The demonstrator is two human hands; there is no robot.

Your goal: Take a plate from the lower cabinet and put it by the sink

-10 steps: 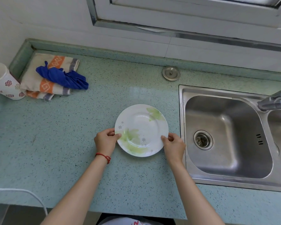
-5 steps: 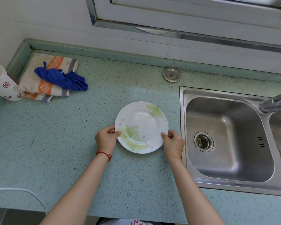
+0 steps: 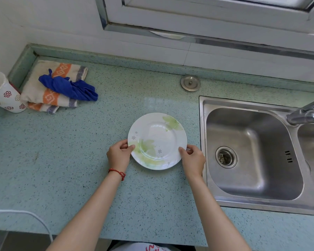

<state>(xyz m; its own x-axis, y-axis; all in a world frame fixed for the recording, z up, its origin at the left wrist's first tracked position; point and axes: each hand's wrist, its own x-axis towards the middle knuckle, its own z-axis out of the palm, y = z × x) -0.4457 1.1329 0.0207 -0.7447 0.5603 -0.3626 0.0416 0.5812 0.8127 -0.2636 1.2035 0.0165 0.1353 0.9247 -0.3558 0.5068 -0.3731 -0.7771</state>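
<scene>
Left hand (image 3: pixel 119 154) and right hand (image 3: pixel 192 158) each pinch opposite rim edges of the round white plate with green leaf print (image 3: pixel 157 141), thumbs on top. Speckled pale-green countertop (image 3: pixel 65 160) carries the plate. Stainless steel sink basin (image 3: pixel 252 153) lies just right of the plate. Folded orange-striped towel (image 3: pixel 49 91) with crumpled blue cloth (image 3: pixel 69 87) sits far left. Red string bracelet (image 3: pixel 117 172) circles the left wrist.

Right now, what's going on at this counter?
A person holds a white plate with green leaf prints by its rim, left hand on one side, right hand on the other. The plate is on or just above the speckled green countertop, right beside the steel sink. A folded towel with a blue cloth lies farther left.
</scene>
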